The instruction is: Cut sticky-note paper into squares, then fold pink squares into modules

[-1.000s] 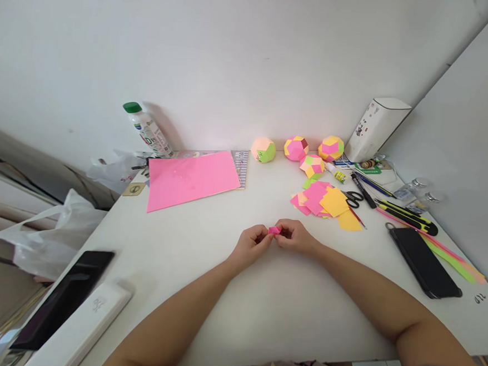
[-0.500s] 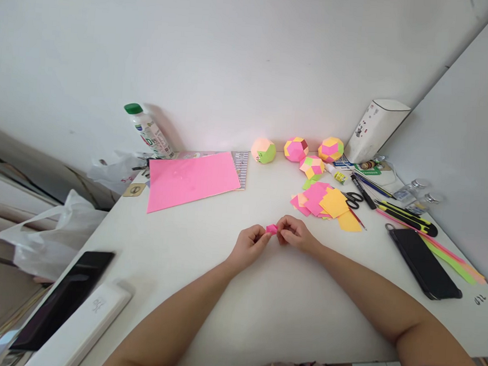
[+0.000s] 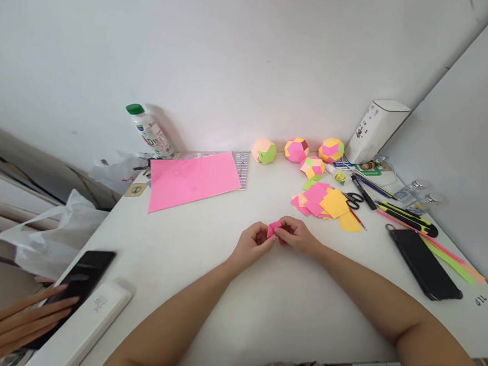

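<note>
Between my two hands, low over the white table, is a small folded piece of pink paper. The fingers and thumb of my left hand pinch its left side. My right hand closes on its right edge, thumb on the near face. Just beyond my right hand lies a loose pile of pink and yellow paper pieces. Several paper balls with coloured faces, one of them a pink and yellow ball, stand along the wall.
A pink sheet lies at the back left near a bottle. Scissors, a cutter and a black case are on the right. Another person's hand rests over the black tablet-like slab.
The pink paper has turned between my fingers and shows a larger face. Another person's hand has come in at the lower left, over the black slab.
</note>
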### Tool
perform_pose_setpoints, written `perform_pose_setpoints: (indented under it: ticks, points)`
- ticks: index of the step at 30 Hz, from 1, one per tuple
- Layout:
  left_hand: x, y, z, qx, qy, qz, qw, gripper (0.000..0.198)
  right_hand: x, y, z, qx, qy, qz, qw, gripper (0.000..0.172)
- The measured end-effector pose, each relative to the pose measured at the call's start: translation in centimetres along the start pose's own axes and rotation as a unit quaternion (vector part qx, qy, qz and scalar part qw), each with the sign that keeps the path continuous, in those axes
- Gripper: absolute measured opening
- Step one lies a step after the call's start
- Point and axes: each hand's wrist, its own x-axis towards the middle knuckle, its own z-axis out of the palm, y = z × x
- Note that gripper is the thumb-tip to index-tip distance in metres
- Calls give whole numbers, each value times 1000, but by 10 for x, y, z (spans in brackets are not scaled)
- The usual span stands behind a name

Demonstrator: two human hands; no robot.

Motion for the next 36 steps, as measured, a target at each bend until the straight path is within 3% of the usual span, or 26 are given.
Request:
perform_pose_setpoints:
  ticks: [5,10,15,26,31,36]
  points:
    - [3,-3,0,4,21,-23,999,27,0,0,0,2,-10,-1,1000,22]
    - [5,-2,-1,-67,49,-42,996,32,0,0,1,-68,-34,-54,996,18]
    - [7,-1,-3,-106,69,-43,991,32,-1,5,3,-29,-4,-52,998,12]
    - [9,-6,-3,-136,55,-22,989,35,1,8,1,-16,-13,-86,996,3]
    - [9,-8,-2,-110,36,-35,993,39,2,11,1,-45,-8,-85,995,11]
    - [7,-11,-1,-78,2,2,997,40,2,12,1,-61,8,-84,995,11]
